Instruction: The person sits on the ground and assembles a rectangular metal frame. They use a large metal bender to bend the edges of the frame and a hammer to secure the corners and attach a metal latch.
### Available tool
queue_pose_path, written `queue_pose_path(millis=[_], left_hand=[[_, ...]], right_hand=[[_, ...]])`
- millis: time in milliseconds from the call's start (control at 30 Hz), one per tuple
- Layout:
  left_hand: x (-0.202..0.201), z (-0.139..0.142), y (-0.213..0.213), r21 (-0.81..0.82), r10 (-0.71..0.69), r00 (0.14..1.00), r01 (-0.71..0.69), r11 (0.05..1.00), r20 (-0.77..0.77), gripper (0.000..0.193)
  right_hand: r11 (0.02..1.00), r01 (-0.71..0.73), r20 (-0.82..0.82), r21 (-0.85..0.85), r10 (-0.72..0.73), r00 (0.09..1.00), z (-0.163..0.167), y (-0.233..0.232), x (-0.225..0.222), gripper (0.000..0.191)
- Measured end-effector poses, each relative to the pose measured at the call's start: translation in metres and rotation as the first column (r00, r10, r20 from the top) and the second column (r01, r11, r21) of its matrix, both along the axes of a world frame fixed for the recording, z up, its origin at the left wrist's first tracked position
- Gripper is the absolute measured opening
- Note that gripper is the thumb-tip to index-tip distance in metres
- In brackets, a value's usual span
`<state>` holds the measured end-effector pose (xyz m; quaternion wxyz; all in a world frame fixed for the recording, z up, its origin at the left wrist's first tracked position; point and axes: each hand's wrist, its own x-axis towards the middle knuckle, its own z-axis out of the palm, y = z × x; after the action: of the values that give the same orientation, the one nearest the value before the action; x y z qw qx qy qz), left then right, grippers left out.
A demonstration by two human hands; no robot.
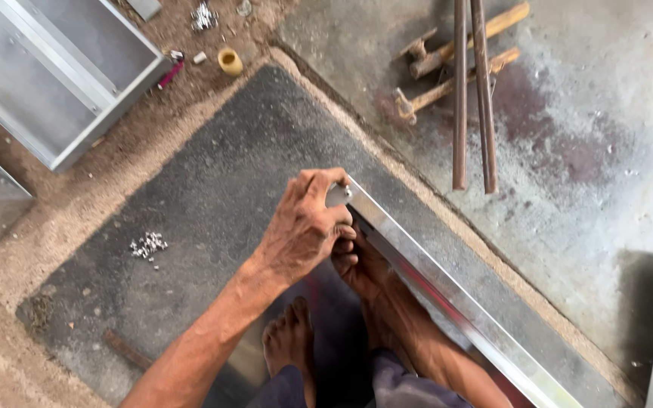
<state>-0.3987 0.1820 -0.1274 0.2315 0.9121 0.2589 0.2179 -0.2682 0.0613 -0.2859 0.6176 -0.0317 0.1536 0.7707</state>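
silver metal bar (447, 298), dark grey mat (213, 196)

two hands (304, 230), one shiny metal channel (455, 302), two rusty rods (471, 98), one bare foot (290, 344)

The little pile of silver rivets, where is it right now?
In the head view the small silver pile lies on the dark mat, at the left of the picture, beyond the left hand gripping the metal channel.

Soft daylight, no harsh shadows

Even light throughout; a bright sheen runs along the metal strip (447, 291), the hands are slightly motion-soft, a dim shadow far right.
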Motion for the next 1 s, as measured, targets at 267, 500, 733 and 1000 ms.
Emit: queue_pose_path(millis=[267, 500, 733, 1000], left_hand=[[0.004, -0.007, -0.005, 0.029, 0.005, 1.000, -0.006, 1.000, 0.012, 0.018], [0.000, -0.002, -0.008, -0.088, 0.054, 0.998, -0.050, 0.995, 0.040, 0.067], [0.003, 0.002, -0.009, 0.002, 0.074, 0.997, -0.074, 0.997, -0.036, 0.066], [0.003, 0.004, -0.009, 0.024, 0.098, 0.995, -0.098, 0.995, 0.010, 0.048]], right_hand=[[0.999, -0.012, 0.165, -0.030, 0.017, 0.986, -0.014, -0.004, 0.006, 0.014], [0.982, 0.160, 0.218, -0.098, -0.136, 0.966, -0.007, 0.025, 0.000, 0.015], [0.975, 0.172, 0.252, -0.140, -0.133, 0.959, -0.002, 0.028, 0.001, 0.017], [0.953, 0.182, 0.309, -0.243, -0.102, 0.946, 0.019, 0.021, -0.003, 0.018]])
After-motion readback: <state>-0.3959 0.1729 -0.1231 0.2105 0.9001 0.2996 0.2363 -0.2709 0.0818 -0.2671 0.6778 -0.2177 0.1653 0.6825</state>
